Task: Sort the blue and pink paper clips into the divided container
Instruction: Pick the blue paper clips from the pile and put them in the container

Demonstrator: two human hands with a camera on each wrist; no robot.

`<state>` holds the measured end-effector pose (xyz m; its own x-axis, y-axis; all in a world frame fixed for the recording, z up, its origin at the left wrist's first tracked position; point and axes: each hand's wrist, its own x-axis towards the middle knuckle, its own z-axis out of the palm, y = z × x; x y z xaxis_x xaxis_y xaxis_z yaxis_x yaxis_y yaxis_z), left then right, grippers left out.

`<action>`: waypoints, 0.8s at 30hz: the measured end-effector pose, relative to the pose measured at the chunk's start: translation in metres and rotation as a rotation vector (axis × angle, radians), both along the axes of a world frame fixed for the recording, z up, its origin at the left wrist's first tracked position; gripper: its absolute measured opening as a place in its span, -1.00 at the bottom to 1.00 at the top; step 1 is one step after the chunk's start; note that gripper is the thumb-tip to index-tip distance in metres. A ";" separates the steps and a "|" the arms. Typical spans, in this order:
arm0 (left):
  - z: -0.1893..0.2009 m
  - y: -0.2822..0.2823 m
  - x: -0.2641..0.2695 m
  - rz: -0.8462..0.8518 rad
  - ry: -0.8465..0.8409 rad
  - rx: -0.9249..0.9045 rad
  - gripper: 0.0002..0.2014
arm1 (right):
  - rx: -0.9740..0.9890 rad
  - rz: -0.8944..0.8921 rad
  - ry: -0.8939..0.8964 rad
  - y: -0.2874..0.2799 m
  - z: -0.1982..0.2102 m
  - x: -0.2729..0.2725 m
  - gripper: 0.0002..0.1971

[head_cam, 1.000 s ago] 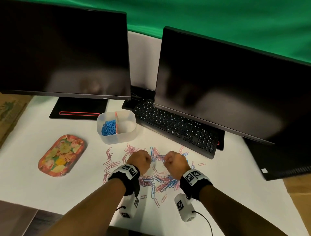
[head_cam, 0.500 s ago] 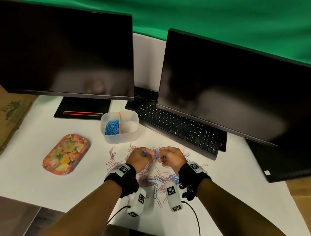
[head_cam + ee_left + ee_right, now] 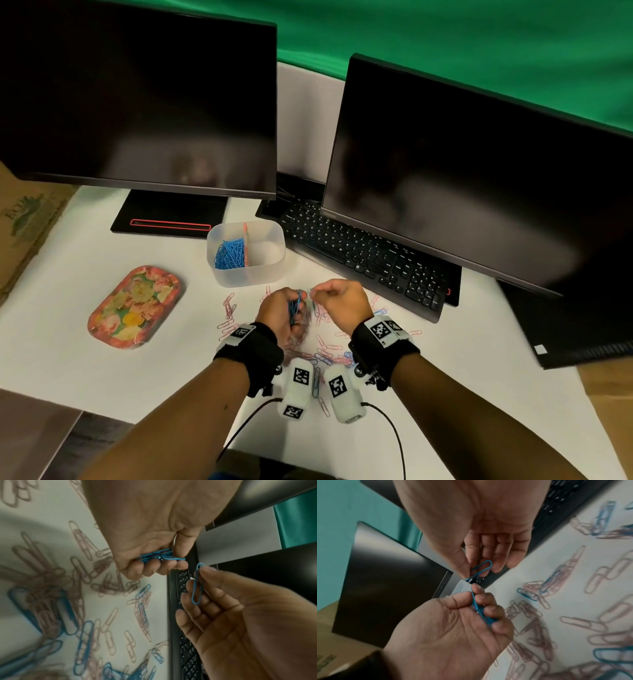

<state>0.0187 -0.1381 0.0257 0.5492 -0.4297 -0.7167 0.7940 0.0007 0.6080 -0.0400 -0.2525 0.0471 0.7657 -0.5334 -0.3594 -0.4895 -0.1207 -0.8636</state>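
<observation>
My left hand [image 3: 291, 310] grips a small bundle of blue clips [image 3: 159, 557] between thumb and curled fingers. Just right of it, my right hand [image 3: 320, 295] pinches a single blue clip [image 3: 482, 567] between thumb and fingertips, its end almost touching the bundle. Both hands hover over the loose pink and blue clips [image 3: 323, 351] scattered on the white table. The clear divided container [image 3: 246, 277] stands just beyond the hands. A heap of blue clips [image 3: 227, 255] fills its left compartment; the right compartment looks bare.
A black keyboard [image 3: 363, 255] lies to the right of the container, partly under the right monitor [image 3: 479, 178]. The left monitor [image 3: 137, 96] and its base stand behind. A floral tray [image 3: 133, 306] sits at the left. Cardboard lies at the far left edge.
Both hands have lifted off the clip pile and come together nearer the container. The left hand now holds blue clips, and the right hand brings one blue clip up to them.
</observation>
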 end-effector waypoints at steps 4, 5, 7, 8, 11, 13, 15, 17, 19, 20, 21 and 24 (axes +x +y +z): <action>0.009 -0.004 -0.003 0.039 0.051 -0.113 -0.83 | -0.051 0.033 0.006 0.007 0.010 0.005 -0.96; 0.009 -0.004 -0.003 0.036 0.045 -0.125 -0.82 | -0.080 0.044 0.013 0.008 0.012 0.005 -0.97; 0.009 -0.004 -0.003 0.027 0.047 -0.134 -0.73 | -0.122 0.075 0.022 0.009 0.014 0.004 -0.96; 0.009 -0.003 -0.003 0.028 0.060 -0.136 -0.68 | -0.118 0.089 0.018 0.008 0.014 0.003 -0.94; 0.004 0.002 -0.003 0.021 0.088 -0.101 -0.66 | -0.145 0.116 0.000 0.004 0.012 -0.006 -0.90; 0.000 0.009 -0.002 -0.033 0.038 -0.027 -0.70 | -0.263 0.167 0.012 -0.004 0.005 -0.019 -0.89; -0.004 0.016 -0.001 -0.113 -0.064 0.092 -0.75 | -0.405 0.319 0.111 -0.008 -0.008 -0.037 -0.89; -0.006 0.021 -0.002 -0.266 -0.235 0.224 -0.77 | -0.504 0.500 0.268 -0.007 -0.023 -0.055 -0.85; -0.010 0.026 -0.008 -0.523 -0.546 0.397 -0.80 | -0.573 0.619 0.369 -0.002 -0.037 -0.068 -0.77; -0.012 0.028 -0.012 -0.666 -0.713 0.473 -0.84 | -0.599 0.643 0.386 0.002 -0.041 -0.072 -0.76; -0.012 0.031 -0.017 -0.793 -0.838 0.522 -0.87 | -0.618 0.643 0.388 0.004 -0.045 -0.074 -0.77; -0.017 0.033 -0.028 -1.040 -1.038 0.611 -0.89 | -0.646 0.591 0.365 0.008 -0.049 -0.073 -0.84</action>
